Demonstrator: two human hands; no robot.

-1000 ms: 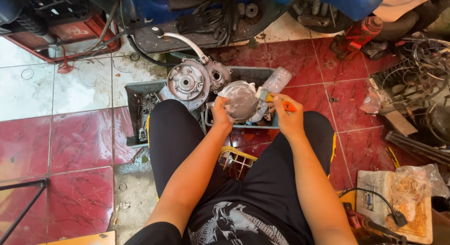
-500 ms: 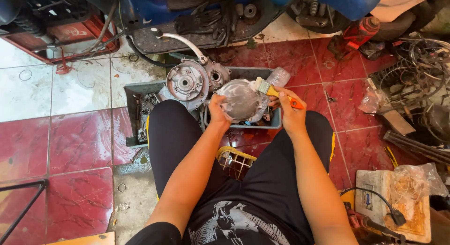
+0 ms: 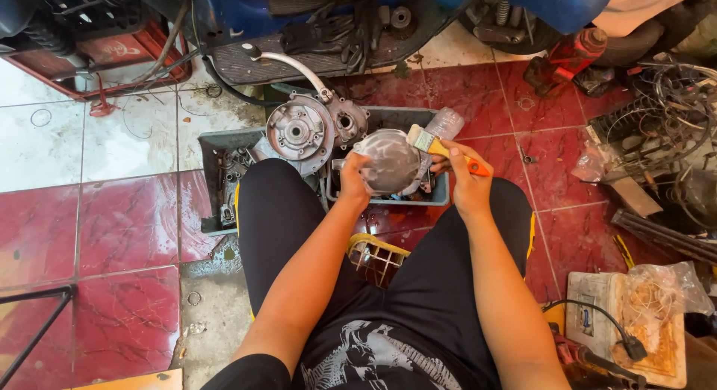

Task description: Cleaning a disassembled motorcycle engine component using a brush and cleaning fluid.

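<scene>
Fingers of your left hand are curled tight around the left edge of a rounded metal engine cover, gripping it and holding it up above the grey plastic tray that sits on the floor in front of your knees. The cover is dull grey, domed and smooth, with a faint greasy sheen. Your right hand is clenched around the orange handle of a small paintbrush; its pale bristles and brass-coloured ferrule point up and to the left, lying against the upper right rim of the cover. The brush is flat and narrow.

Just to the left of the cover, a larger cast-metal engine casing leans upright at the tray's edge, round-faced, with a circular hub and bolt holes, matte silver and grimy. A curved chrome lever arcs out from behind it. A clear plastic bottle lies tilted at the tray's far right corner, just beyond the brush tip. A second, darker tray with small parts sits beside your left knee. The floor is glossy red marbled tile, wet in patches, with pale tiles further left.
</scene>
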